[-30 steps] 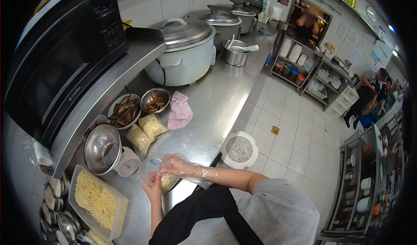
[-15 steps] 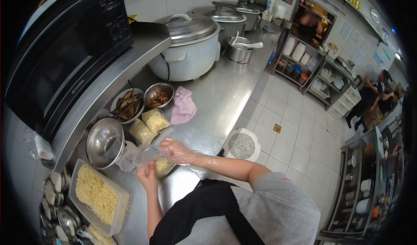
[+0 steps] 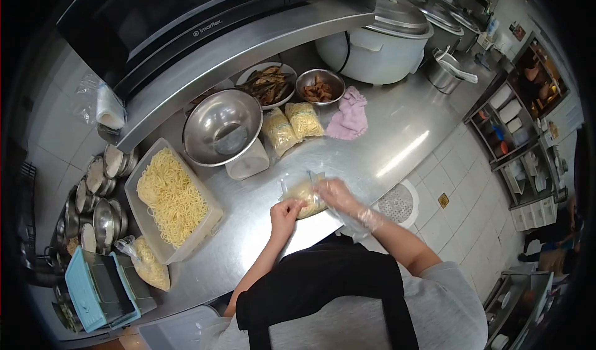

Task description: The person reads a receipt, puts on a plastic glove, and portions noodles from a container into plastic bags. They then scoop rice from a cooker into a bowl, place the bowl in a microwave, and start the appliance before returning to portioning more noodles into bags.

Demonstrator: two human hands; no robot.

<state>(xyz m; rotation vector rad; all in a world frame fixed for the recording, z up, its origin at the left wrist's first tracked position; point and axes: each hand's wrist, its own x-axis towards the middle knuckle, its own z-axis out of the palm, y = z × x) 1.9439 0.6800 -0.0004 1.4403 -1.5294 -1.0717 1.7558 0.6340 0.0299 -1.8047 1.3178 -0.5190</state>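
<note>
A clear plastic bag of noodles (image 3: 303, 200) lies on the steel counter in front of me. My left hand (image 3: 286, 218) pinches its near left edge between thumb and fingers. At the bag's right side is my right hand (image 3: 337, 196), in a clear plastic glove, with curled fingers gripping the plastic; motion blurs it a little. Two packed bags of noodles (image 3: 293, 126) lie side by side farther back. Left of them, a steel bowl (image 3: 214, 117) rests on a white scale (image 3: 248, 162). Loose yellow noodles (image 3: 171, 198) fill a plastic tub (image 3: 214, 210) at left.
A pink cloth (image 3: 349, 115), a bowl of browned pieces (image 3: 320, 89) and a dish of dried fish (image 3: 268, 84) sit behind. The microwave shelf (image 3: 248, 52) overhangs the counter's back. Another noodle bag (image 3: 149, 264) lies near a teal box (image 3: 84, 288). A large cooker (image 3: 372, 55) stands back right.
My view has swung left, so the tub and teal box show more fully. The noodle bag now lies flatter on the counter, with both hands lower at its sides.
</note>
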